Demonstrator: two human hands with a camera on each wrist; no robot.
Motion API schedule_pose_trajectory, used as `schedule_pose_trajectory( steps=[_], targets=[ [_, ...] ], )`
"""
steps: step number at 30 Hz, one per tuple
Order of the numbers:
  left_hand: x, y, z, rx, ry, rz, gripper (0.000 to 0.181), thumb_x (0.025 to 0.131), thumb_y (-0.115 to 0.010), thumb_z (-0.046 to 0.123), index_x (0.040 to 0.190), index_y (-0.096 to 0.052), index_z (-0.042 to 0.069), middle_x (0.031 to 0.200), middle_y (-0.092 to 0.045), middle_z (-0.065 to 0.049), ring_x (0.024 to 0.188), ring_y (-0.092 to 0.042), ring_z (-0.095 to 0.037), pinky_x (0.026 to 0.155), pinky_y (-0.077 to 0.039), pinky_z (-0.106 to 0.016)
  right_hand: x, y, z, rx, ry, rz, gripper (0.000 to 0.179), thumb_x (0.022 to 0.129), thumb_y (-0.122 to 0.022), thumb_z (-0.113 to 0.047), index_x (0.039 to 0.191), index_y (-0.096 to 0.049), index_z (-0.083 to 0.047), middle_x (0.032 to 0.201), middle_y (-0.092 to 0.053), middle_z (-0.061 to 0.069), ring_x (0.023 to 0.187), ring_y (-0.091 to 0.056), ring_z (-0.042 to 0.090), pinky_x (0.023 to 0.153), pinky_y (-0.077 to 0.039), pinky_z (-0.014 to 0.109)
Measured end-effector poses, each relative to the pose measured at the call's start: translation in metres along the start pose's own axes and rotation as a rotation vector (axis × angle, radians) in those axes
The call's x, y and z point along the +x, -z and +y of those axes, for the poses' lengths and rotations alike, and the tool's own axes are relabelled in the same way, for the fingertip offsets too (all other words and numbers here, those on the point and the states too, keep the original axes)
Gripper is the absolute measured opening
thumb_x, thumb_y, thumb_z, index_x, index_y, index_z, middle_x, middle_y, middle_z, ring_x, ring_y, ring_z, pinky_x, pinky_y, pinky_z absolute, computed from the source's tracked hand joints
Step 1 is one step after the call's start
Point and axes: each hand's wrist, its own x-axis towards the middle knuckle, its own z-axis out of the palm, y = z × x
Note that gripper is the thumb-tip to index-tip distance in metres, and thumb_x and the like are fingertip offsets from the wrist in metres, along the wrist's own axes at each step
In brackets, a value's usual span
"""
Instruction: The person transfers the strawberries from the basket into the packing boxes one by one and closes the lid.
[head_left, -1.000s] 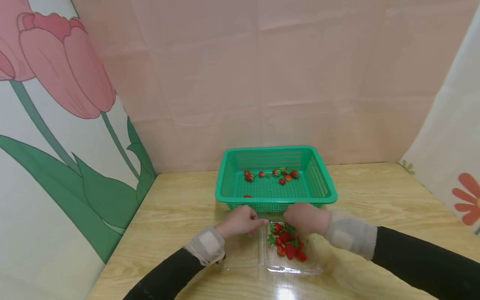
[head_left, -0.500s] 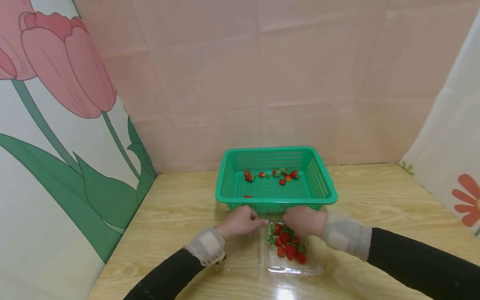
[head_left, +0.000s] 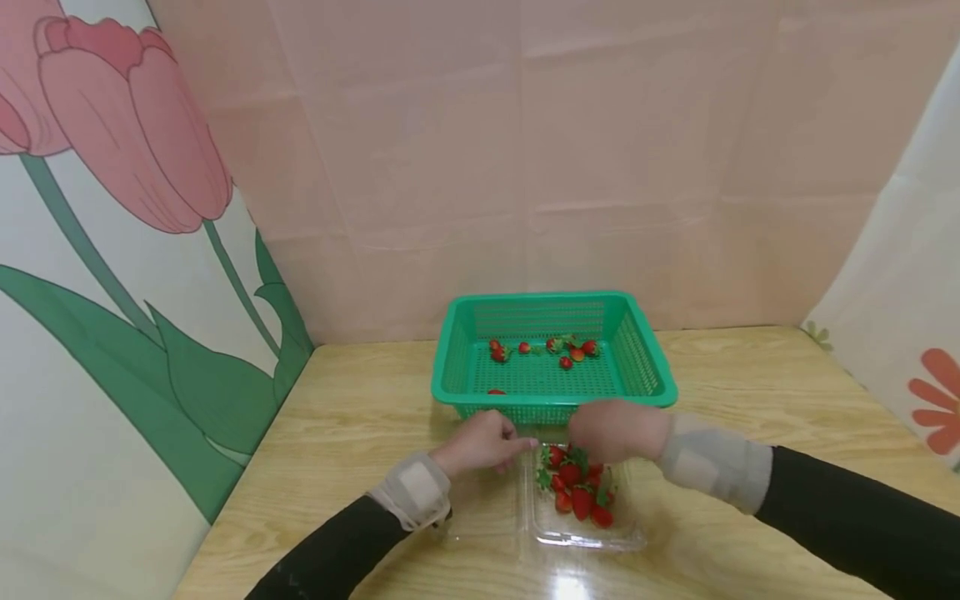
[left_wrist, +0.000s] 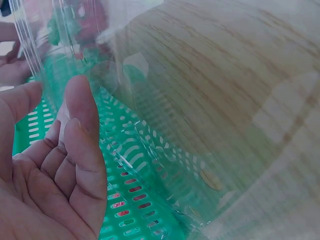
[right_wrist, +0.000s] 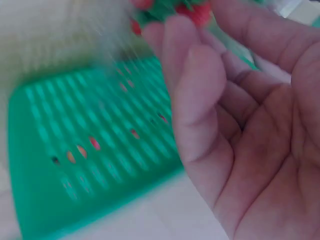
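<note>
A clear plastic clamshell box point(head_left: 588, 542) lies on the table with several strawberries point(head_left: 581, 500) in its right half. My left hand point(head_left: 480, 442) rests at the box's hinge side, thumb extended to the rim; the left wrist view shows its fingers point(left_wrist: 82, 150) loosely bent beside the clear plastic, nothing gripped. Just above the box's far end is my right hand point(head_left: 618, 429). In the right wrist view its fingers point(right_wrist: 197, 95) are loosely bent and its thumb stands apart. Red fruit and green leaves point(right_wrist: 195, 12) show beyond the fingertips; contact there cannot be told.
Directly behind the box stands a green slotted basket point(head_left: 551, 400) with several strawberries point(head_left: 576, 354) scattered inside. The wooden table point(head_left: 360, 400) extends to both sides. A pink cloth backdrop point(head_left: 450, 167) hangs behind it, with flower-printed sheets at the sides.
My right hand dips slightly, then lifts away from the strawberries toward the basket and slightly right, uncovering more of the fruit. My left hand stays where it was.
</note>
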Motion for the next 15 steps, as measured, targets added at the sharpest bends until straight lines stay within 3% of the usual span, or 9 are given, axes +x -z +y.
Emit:
schedule_pose_trajectory(
  steps=[3,7,10,13,15],
  targets=[
    [0.000,0.001,0.000,0.003,0.008,0.005,0.046,0.092,-0.064,0.046,0.067,-0.068,0.008,0.058,-0.065,-0.001,0.053,-0.064,-0.019,0.047,-0.042,-0.025,-0.006,0.023,-0.002,0.053,0.001,-0.023,0.027,0.075,-0.073,0.001,0.071,-0.053,-0.016,0.066,-0.046,-0.008,0.061,-0.041,0.010,0.056,-0.041,0.027],
    [0.000,0.001,0.000,0.006,0.015,0.009,0.046,0.092,-0.064,0.046,0.067,-0.067,0.008,0.058,-0.065,-0.001,0.053,-0.064,-0.019,0.048,-0.042,-0.026,-0.008,0.057,0.000,0.043,0.006,-0.040,0.035,0.074,-0.065,0.007,0.061,-0.044,-0.017,0.058,-0.037,-0.009,0.056,-0.032,0.008,0.052,-0.031,0.025],
    [-0.001,0.002,0.001,0.005,0.011,0.006,0.047,0.092,-0.063,0.047,0.066,-0.067,0.008,0.057,-0.064,-0.002,0.053,-0.064,-0.019,0.048,-0.042,-0.026,-0.002,0.080,0.006,0.008,-0.005,-0.068,0.035,0.079,-0.069,0.004,0.059,-0.049,-0.017,0.057,-0.044,-0.010,0.055,-0.037,0.007,0.053,-0.037,0.025],
    [-0.001,0.002,0.001,0.007,0.004,0.003,0.048,0.092,-0.063,0.047,0.065,-0.067,0.008,0.057,-0.064,-0.002,0.053,-0.063,-0.020,0.047,-0.041,-0.025,0.011,0.098,0.017,-0.015,-0.031,-0.107,0.023,0.082,-0.077,-0.009,0.066,-0.062,-0.016,0.073,-0.062,-0.006,0.062,-0.051,0.010,0.061,-0.047,0.029],
    [-0.002,0.002,0.001,0.012,0.001,0.001,0.048,0.092,-0.063,0.048,0.065,-0.066,0.009,0.057,-0.064,-0.002,0.052,-0.063,-0.020,0.046,-0.039,-0.024,0.021,0.103,0.026,-0.031,-0.036,-0.123,0.020,0.084,-0.076,-0.012,0.069,-0.064,-0.017,0.076,-0.063,-0.006,0.064,-0.053,0.011,0.061,-0.047,0.030]
  ],
)
